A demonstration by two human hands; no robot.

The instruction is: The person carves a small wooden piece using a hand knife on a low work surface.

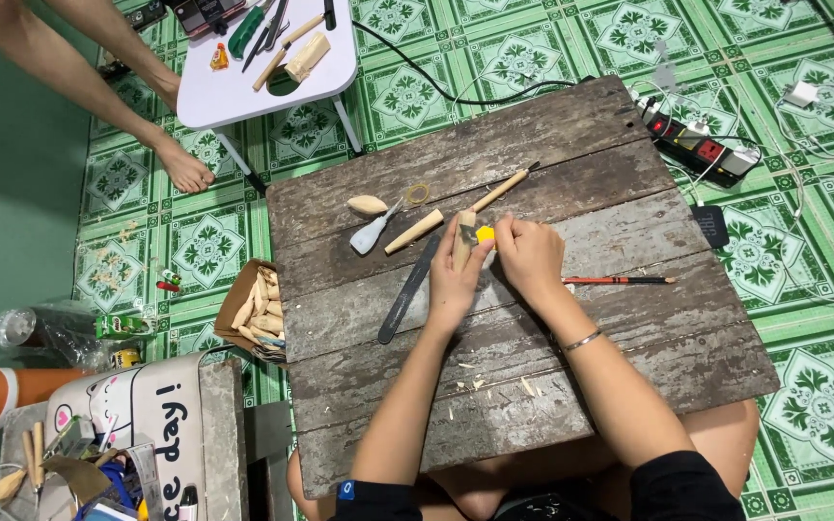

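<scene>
Left grip [458, 275] wraps the short pale wooden piece [462, 234], holding it upright and steady on the weathered grey plank desk [629, 318]. Right grip [530, 253] pinches a small yellow block [486, 234] against it. Just left lies a long dark file [407, 289].

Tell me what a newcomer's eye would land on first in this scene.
First, the two hands at the middle of the weathered wooden board: the left hand grips a small wooden piece while the right hand presses a yellow tool against it. Next, the bright green patterned floor tiles all round, and the cardboard box of carved wooden pieces at the board's left edge.
</scene>
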